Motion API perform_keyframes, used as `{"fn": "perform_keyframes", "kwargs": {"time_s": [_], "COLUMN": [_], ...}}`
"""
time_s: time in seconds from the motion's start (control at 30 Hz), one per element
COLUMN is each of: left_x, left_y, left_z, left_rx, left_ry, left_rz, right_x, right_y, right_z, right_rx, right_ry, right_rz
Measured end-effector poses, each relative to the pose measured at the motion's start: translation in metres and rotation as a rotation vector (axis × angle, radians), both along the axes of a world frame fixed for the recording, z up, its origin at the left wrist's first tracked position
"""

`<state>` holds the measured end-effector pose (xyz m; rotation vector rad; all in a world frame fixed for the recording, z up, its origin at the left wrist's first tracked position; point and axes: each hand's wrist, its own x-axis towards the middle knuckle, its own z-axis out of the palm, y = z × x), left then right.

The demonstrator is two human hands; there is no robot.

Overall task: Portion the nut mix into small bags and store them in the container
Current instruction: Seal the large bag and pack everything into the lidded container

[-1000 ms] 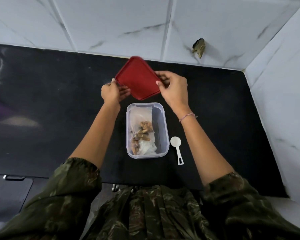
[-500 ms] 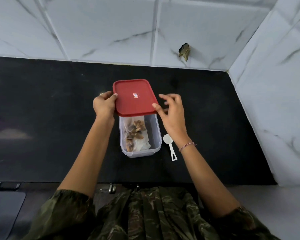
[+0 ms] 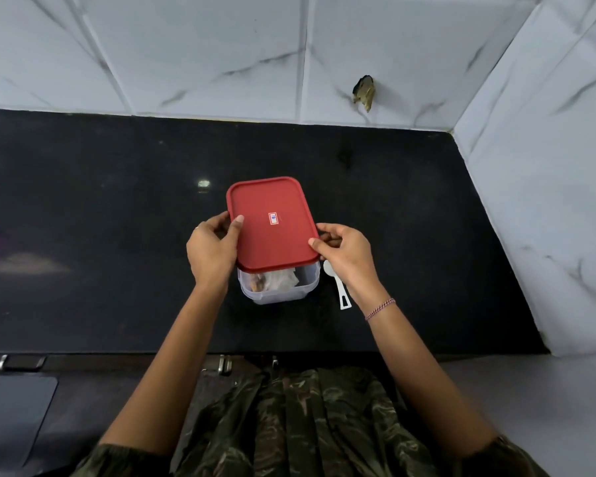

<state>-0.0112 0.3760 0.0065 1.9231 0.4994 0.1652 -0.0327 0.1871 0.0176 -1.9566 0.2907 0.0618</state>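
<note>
A clear plastic container (image 3: 278, 293) stands on the black counter (image 3: 117, 208). A red lid (image 3: 272, 223) covers most of its top and leaves the near end uncovered. There, small bags of nut mix (image 3: 272, 280) show through the gap. My left hand (image 3: 212, 251) grips the lid's left edge with the thumb on top. My right hand (image 3: 344, 253) pinches the lid's right near corner.
A white plastic scoop (image 3: 338, 287) lies on the counter just right of the container, partly under my right hand. Marble-tiled walls close off the back and right side. A dark fixture (image 3: 364, 92) sticks out of the back wall.
The red lid came down from a tilted hold above the counter and moved toward me over the container. My right hand has taken hold of its right edge again.
</note>
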Motion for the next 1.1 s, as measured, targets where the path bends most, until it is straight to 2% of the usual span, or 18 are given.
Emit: {"fn": "perform_keyframes", "kwargs": {"time_s": [0.1, 0.23, 0.5, 0.77, 1.1], "left_x": [-0.011, -0.030, -0.052, -0.037, -0.019], "left_y": [0.001, -0.002, -0.013, -0.012, -0.007], "left_z": [-0.006, -0.016, -0.025, -0.027, -0.025], "left_rx": [0.173, 0.259, 0.278, 0.289, 0.390], "left_ry": [-0.005, -0.034, -0.025, -0.011, 0.032], "left_rz": [-0.019, -0.040, -0.057, -0.069, -0.117], "right_x": [-0.008, -0.023, -0.040, -0.028, -0.005], "right_y": [0.001, -0.002, -0.007, -0.006, -0.003], "right_z": [-0.002, -0.009, -0.023, -0.026, -0.022], "right_rx": [-0.065, -0.092, -0.119, -0.142, -0.192], "right_ry": [0.009, -0.002, 0.013, -0.020, 0.049], "right_rz": [0.030, 0.027, 0.014, 0.005, 0.058]}}
